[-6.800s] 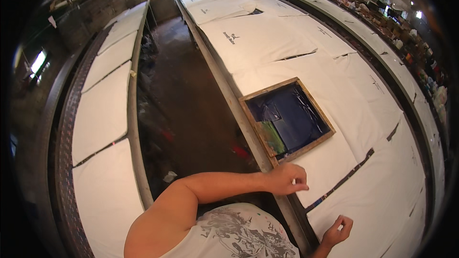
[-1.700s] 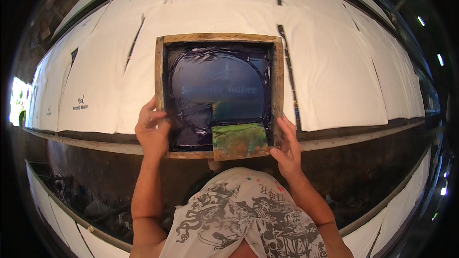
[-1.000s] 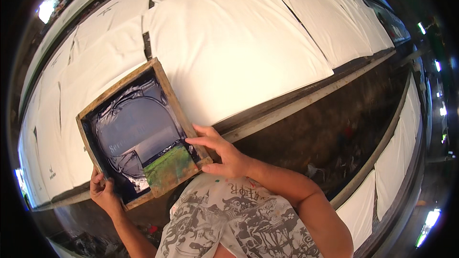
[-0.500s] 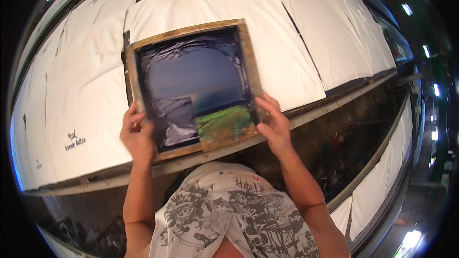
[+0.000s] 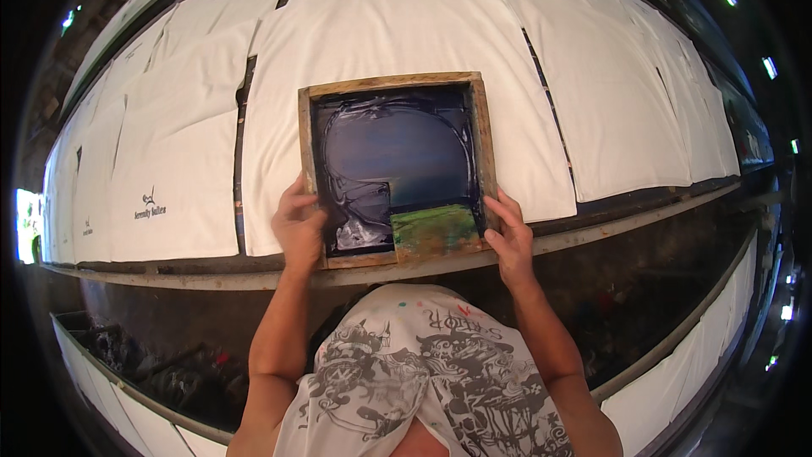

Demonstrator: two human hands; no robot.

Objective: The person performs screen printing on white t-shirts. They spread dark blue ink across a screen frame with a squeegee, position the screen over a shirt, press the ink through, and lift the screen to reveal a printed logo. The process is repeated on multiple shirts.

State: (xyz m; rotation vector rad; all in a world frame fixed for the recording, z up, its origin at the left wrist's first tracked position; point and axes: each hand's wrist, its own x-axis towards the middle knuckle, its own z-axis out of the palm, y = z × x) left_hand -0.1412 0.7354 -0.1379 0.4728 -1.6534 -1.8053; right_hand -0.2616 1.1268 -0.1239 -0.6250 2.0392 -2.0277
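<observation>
A wooden screen-printing frame (image 5: pixel 394 79) is over the near edge of a white fabric panel (image 5: pixel 279 118). Whether it rests flat on the cloth or hovers slightly cannot be told. Dark, glossy ink (image 5: pixel 355 203) coats its mesh, thickest in the near left part. A green, paint-stained flat piece (image 5: pixel 436 233), which looks like a squeegee, leans across the near right rim. My left hand (image 5: pixel 300 224) grips the frame's left side, its fingertips partly hidden. On the right side, my right hand (image 5: pixel 510 233) holds the rim between thumb and fingers.
More white fabric panels (image 5: pixel 609 101) lie along the long table, dark gaps between them. One panel on the left bears a small dark print (image 5: pixel 150 203). A pale rail (image 5: pixel 211 279) runs along the table's near edge. Another table with white cloth (image 5: pixel 694 355) curves behind me.
The frame has moved right, from over the gap at the panel's left edge to nearer the panel's middle. Both hands have kept hold, and the view has turned.
</observation>
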